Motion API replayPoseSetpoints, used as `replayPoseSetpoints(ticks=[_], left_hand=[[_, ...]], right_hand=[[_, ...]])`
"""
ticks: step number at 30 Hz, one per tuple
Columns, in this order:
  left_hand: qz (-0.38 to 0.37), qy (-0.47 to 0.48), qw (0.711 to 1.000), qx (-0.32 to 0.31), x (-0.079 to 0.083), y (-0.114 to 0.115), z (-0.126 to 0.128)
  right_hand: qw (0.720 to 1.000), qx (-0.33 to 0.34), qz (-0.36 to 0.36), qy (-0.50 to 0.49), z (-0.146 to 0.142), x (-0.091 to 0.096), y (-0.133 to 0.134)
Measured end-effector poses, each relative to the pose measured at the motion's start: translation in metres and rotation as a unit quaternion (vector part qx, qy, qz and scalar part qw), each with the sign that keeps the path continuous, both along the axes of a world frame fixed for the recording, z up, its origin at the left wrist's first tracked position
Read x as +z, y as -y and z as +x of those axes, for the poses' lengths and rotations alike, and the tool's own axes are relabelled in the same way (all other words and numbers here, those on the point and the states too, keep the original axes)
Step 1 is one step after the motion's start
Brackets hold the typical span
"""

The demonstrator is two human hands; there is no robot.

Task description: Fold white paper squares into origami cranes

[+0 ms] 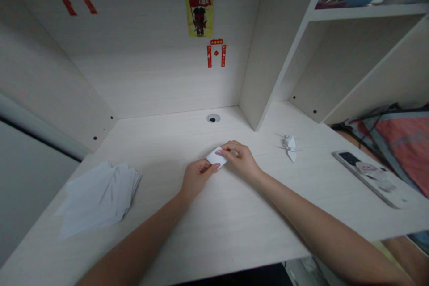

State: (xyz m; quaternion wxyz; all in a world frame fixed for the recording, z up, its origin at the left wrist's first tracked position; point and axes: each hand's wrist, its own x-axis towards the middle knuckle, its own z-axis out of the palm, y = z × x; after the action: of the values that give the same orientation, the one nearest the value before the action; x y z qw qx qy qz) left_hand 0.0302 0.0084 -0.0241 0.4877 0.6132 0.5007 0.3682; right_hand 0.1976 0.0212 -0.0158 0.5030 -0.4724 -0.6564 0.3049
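Note:
A small folded piece of white paper [216,157] is held between my two hands over the middle of the desk. My left hand [198,176] pinches its lower left side, thumb on top. From the upper right, my right hand [239,156] grips the opposite side, its thumb laid across the paper and the fingers curled behind. The fingertips beneath the paper are hidden. To the right of my right hand lies a folded white paper figure [289,146], apparently a crane. A spread stack of white paper sheets [100,196] lies left of my left hand.
A phone in a pale case [372,178] lies at the right. A cable hole [213,118] sits near the back panel, and an upright divider [268,53] rises behind my right hand. Red fabric [395,143] is at the far right. The desk's front edge [254,266] runs below.

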Motion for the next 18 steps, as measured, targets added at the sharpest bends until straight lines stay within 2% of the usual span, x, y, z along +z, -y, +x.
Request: replayPoseSetpoints(ticks=[3,6,9,18], left_hand=[[-0.013,0.039,0.998,0.05,0.002,-0.003,-0.002],[-0.017,0.07,0.994,0.079,0.003,-0.004,-0.003],[-0.01,0.08,0.994,0.079,0.002,-0.003,-0.003],[-0.016,0.056,0.996,0.073,0.005,-0.004,-0.001]], right_hand=[[0.993,-0.028,-0.071,-0.092,-0.008,-0.005,0.002],[0.978,0.024,-0.142,-0.152,-0.017,-0.009,0.006],[0.965,0.052,-0.158,-0.2,-0.024,-0.012,0.009],[0.934,0.036,-0.191,-0.299,-0.026,-0.016,0.011]])
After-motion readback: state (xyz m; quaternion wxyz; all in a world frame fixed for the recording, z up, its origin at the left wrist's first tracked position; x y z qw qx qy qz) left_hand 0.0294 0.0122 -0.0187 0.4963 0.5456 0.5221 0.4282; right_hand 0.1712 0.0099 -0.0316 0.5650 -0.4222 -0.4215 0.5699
